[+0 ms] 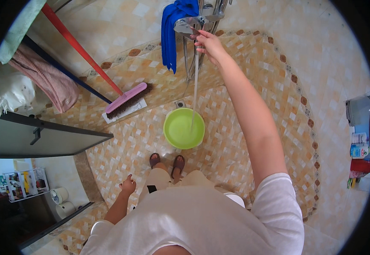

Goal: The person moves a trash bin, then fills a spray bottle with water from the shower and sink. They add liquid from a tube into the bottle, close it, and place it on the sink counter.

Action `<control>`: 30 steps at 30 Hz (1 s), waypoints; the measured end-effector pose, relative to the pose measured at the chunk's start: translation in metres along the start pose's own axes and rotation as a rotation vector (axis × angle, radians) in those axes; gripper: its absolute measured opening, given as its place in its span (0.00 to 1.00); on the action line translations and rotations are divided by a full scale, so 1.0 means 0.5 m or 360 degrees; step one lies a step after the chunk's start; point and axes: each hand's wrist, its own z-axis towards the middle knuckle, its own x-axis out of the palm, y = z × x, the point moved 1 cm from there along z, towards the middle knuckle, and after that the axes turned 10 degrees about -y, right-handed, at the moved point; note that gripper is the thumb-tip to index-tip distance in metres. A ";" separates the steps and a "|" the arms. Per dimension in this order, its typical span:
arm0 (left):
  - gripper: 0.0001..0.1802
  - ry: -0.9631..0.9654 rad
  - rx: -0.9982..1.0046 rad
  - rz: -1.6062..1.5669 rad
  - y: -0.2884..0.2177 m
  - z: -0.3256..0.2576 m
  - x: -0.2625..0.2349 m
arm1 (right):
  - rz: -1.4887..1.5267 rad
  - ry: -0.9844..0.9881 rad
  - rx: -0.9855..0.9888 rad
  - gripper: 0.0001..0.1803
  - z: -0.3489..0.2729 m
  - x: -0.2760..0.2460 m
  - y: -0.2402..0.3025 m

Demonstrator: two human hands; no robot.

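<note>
One right grip (208, 45) curls at shiny metal fixture (185, 27), hold unclear; left grip (128, 185) splays, empty.

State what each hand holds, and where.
Left hand: nothing. Right hand: fingertips at the near edge of the chrome faucet fixture; whether they grip it cannot be told.

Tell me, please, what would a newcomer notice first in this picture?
The bright green basin stands out first, central on the tiled floor, with water streaming into it. Above, the right grip is at the chrome tap, beside a vivid blue cloth. Upper left, a pink-headed broom shows.
</note>
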 end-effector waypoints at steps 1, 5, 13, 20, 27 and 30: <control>0.34 0.0001 0.0011 -0.0008 0.003 0.003 -0.005 | -0.0025 -0.0017 -0.0011 0.27 -0.002 0.001 -0.001; 0.33 0.0037 0.0015 0.0014 0.021 0.013 -0.022 | -0.0091 -0.0048 -0.0029 0.25 -0.015 0.008 -0.001; 0.32 0.0117 0.0144 0.0047 0.094 0.083 -0.072 | -0.0040 -0.0261 -0.0038 0.29 -0.054 0.036 0.004; 0.33 0.0088 0.0209 0.0100 0.177 0.203 -0.185 | -0.0168 -0.0531 -0.0059 0.32 -0.215 0.043 -0.062; 0.33 0.0180 0.0290 0.0307 0.246 0.319 -0.290 | -0.0183 -0.0967 0.0508 0.18 -0.654 -0.049 -0.435; 0.32 0.0230 0.0349 0.0471 0.250 0.368 -0.314 | -0.0346 -0.1351 0.0896 0.13 -0.924 -0.057 -0.632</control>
